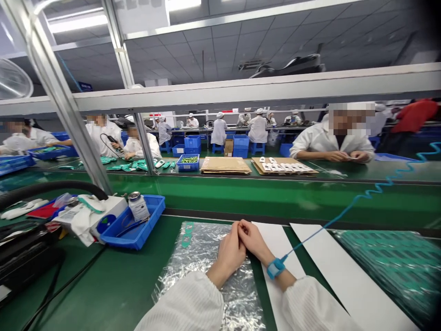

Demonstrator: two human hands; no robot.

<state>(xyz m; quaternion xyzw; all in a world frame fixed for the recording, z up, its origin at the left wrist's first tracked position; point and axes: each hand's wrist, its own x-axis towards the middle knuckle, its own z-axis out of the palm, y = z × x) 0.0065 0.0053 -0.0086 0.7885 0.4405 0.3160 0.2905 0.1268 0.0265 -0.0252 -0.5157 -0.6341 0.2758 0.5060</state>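
1. The room is a factory floor under a tiled ceiling [241, 41], with long rows of benches. Co-workers [330, 142] in white coats and caps sit at work beyond a metal shelf rail [241, 92].
2. The green surface [113, 285] runs crosswise before the person. Toward its left side, well apart from the hands, stand a white machine box [110, 209], a blue plastic tray [132, 232] and a small labelled bottle [138, 207].
3. Toward the right edge lies a green printed panel under clear film [389, 271]. Just beside it are two white paper sheets, a narrower one [280, 239] and a wider one [351, 285], whose long sides slant away from the person.
4. A crinkled silver foil bag [206, 271] lies flat near the middle of the near edge. Its long axis runs away from the person, tilted slightly.
5. The left grip [229, 253] is nearer the bag and rests over its far right part. The right grip [255, 241] sits just past the bag's right edge, above the narrower sheet. A blue wrist strap [275, 268] circles that wrist, and its coiled blue cord [375, 188] trails toward the upper right.
6. Both grips are closed on each other, their fingers folded together, and hold nothing visible.
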